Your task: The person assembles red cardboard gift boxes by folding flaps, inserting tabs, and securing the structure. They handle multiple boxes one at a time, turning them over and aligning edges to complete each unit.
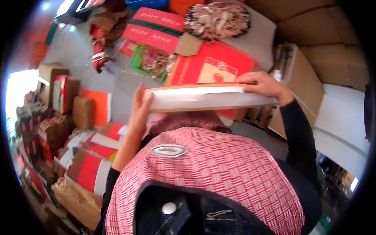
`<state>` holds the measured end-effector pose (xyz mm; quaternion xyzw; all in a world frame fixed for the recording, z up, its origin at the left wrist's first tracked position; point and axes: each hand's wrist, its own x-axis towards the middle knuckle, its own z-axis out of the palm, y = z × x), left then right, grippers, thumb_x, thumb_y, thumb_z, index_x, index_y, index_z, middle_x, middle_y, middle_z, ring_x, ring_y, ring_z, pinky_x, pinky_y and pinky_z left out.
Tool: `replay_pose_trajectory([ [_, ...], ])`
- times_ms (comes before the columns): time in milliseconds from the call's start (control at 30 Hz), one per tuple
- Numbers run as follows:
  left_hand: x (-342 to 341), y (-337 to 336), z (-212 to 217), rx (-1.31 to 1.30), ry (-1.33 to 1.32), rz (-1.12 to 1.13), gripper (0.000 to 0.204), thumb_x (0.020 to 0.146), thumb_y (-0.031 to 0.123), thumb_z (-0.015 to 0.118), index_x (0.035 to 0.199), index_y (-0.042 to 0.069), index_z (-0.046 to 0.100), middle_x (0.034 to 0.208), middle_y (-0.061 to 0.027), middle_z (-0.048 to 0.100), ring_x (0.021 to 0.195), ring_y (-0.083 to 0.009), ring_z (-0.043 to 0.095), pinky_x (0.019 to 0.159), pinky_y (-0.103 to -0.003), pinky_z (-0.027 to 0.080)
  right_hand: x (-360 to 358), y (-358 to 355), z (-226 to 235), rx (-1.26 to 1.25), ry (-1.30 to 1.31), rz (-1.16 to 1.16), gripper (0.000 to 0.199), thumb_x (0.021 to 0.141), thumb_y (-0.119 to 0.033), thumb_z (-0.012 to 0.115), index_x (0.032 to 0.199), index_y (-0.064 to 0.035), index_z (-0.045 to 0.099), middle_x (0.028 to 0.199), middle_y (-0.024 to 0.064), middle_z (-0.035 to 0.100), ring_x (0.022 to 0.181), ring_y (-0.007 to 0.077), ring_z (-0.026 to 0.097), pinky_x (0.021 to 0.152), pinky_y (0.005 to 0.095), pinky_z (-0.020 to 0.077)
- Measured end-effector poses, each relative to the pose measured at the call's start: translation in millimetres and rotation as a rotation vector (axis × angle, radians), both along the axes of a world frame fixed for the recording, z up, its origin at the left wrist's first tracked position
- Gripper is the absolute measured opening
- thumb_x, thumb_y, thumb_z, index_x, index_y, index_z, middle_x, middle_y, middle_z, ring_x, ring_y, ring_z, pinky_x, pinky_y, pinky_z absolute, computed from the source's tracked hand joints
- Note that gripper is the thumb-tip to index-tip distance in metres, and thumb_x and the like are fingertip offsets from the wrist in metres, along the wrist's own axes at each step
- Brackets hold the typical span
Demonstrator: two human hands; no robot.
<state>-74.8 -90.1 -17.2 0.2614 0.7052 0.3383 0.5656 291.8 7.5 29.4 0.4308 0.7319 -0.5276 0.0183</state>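
Observation:
A long, shallow white piece with brown edges [196, 98], which looks like cardboard, is held level in front of my red-and-white patterned apron [211, 164]. My left hand [139, 109] grips its left end, the thumb on the near side. At its right end, my right hand [264, 87] has its fingers bent over the upper edge. Just beyond it lies a red printed box [213, 60], partly covered by the piece.
A green crate [147, 64] with crumpled paper stands beyond, near red cartons [154, 28] and a striped bundle of pale strips [217, 20]. Stacked red and white packages [92, 164] fill the left. Cardboard panels [301, 86] lean at the right.

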Motion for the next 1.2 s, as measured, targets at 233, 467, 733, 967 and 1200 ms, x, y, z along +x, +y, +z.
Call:
replay_pose_trajectory([
  [233, -3, 11, -19, 0.166, -0.196, -0.190, 0.043, 0.090, 0.035, 0.053, 0.123, 0.007, 0.050, 0.114, -0.0053, 0.055, 0.104, -0.0127, 0.050, 0.088, -0.027, 0.040, 23, -5, -2, -0.210, -0.087, -0.085, 0.049, 0.075, -0.020, 0.070, 0.121, -0.0059, 0.057, 0.117, 0.0104, 0.060, 0.105, 0.0206, 0.056, 0.093, 0.0312, 0.0411],
  [467, -6, 9, -23, 0.216, -0.122, -0.199, 0.037, 0.090, 0.030, 0.054, 0.116, 0.003, 0.054, 0.101, -0.0044, 0.058, 0.091, -0.0111, 0.053, 0.079, -0.025, 0.042, 15, -16, -7, -0.131, -0.075, 0.091, 0.053, 0.080, -0.030, 0.068, 0.125, -0.0060, 0.053, 0.123, 0.0133, 0.056, 0.113, 0.0237, 0.052, 0.096, 0.0301, 0.0381],
  [733, 4, 6, -8, 0.168, -0.156, -0.218, 0.034, 0.092, 0.032, 0.051, 0.114, 0.007, 0.056, 0.102, -0.0009, 0.057, 0.095, -0.0080, 0.049, 0.085, -0.024, 0.036, -57, -21, -38, -0.272, 0.058, 0.070, 0.058, 0.091, -0.044, 0.048, 0.130, -0.0011, 0.044, 0.130, 0.0171, 0.048, 0.120, 0.0255, 0.046, 0.099, 0.0303, 0.0355],
  [967, -2, 0, -11, 0.182, -0.175, -0.191, 0.035, 0.091, 0.032, 0.054, 0.115, 0.007, 0.056, 0.100, -0.0011, 0.058, 0.094, -0.0085, 0.049, 0.084, -0.024, 0.037, -70, -26, -21, -0.060, 0.092, 0.118, 0.059, 0.087, -0.045, 0.055, 0.124, 0.0009, 0.050, 0.117, 0.0185, 0.057, 0.107, 0.0283, 0.055, 0.091, 0.0313, 0.0416],
  [1200, 2, 1, -10, 0.210, -0.210, -0.185, 0.036, 0.090, 0.032, 0.055, 0.115, 0.006, 0.056, 0.101, -0.0024, 0.058, 0.093, -0.0095, 0.051, 0.084, -0.025, 0.039, -79, -32, -12, 0.106, -0.052, 0.204, 0.059, 0.085, -0.037, 0.059, 0.126, 0.0040, 0.047, 0.115, 0.0227, 0.056, 0.107, 0.0321, 0.055, 0.093, 0.0332, 0.0408],
])
